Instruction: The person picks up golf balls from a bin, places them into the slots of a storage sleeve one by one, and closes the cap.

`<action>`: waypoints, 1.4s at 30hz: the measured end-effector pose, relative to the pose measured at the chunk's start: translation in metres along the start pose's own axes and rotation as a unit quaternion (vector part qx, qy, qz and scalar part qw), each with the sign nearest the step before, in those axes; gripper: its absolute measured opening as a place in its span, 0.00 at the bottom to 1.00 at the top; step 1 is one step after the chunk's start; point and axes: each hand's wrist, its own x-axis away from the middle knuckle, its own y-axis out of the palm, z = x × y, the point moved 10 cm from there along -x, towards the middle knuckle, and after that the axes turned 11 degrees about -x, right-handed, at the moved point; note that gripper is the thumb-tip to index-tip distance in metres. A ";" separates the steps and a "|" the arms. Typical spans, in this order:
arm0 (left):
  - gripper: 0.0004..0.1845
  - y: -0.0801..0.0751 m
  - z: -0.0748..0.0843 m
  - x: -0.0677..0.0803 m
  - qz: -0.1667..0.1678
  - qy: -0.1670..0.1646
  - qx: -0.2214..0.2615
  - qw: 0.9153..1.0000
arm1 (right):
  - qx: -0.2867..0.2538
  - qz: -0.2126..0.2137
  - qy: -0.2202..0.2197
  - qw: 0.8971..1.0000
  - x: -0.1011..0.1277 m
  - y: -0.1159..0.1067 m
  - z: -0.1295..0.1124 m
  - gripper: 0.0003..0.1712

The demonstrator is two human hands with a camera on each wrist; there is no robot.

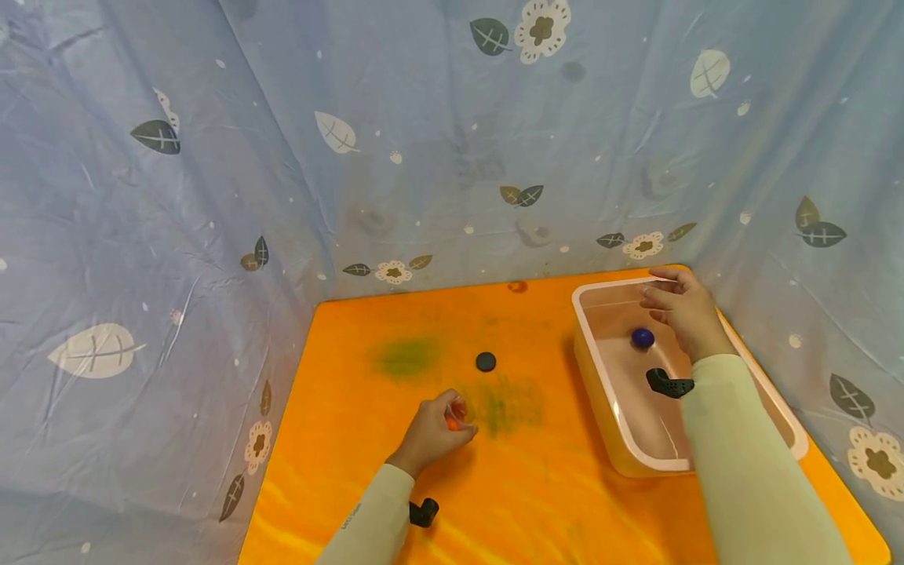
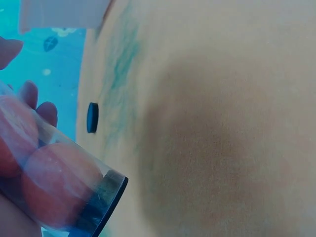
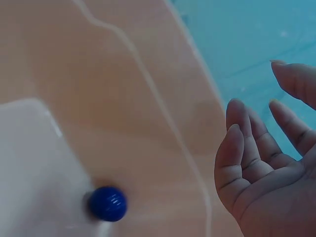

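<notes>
My left hand (image 1: 429, 431) grips a clear tube (image 2: 47, 131) over the table. In the left wrist view, orange-red balls (image 2: 59, 180) sit inside the tube, and a dark cap (image 2: 109, 200) closes its lower end. A round black lid (image 1: 485, 362) lies on the table just beyond that hand. My right hand (image 1: 690, 315) hangs over the far part of a pale plastic bin (image 1: 609, 386), its fingers loosely bent and holding nothing. On the bin's floor, to the left of those fingers, rests a dark blue ball (image 3: 108, 203).
The table (image 1: 339, 408) wears an orange cover with greenish stains. A bluish patterned curtain (image 1: 438, 157) hangs along its back and both sides. The bin stands at the table's right edge, its wall rising well above the tabletop.
</notes>
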 end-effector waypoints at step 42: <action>0.17 0.000 -0.023 0.003 0.004 -0.027 -0.001 1.000 | 0.303 -0.037 0.014 0.952 -0.032 -0.026 0.130 0.25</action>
